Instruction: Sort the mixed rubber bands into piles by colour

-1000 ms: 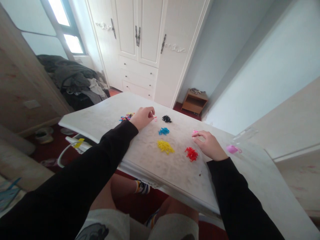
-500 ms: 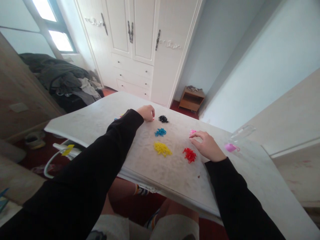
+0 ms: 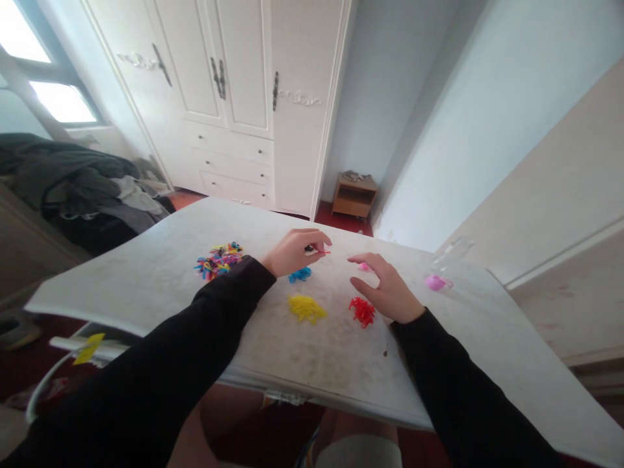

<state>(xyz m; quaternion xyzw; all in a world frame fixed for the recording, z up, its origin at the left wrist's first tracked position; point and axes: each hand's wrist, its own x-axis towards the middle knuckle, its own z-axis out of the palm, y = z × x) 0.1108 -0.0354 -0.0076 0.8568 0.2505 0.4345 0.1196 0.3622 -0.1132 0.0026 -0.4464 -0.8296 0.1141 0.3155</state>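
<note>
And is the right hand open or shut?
Open: the right hand has thumb and fingers apart, a gap between them, near the red pile.

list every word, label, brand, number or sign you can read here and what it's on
None: no readable text anywhere in view.
Yellow strip at lower left: any print is too small and blurred to tell.
Clear container at right: no lettering can be made out.
Yellow pile and red pile: no lettering can be made out.
</note>
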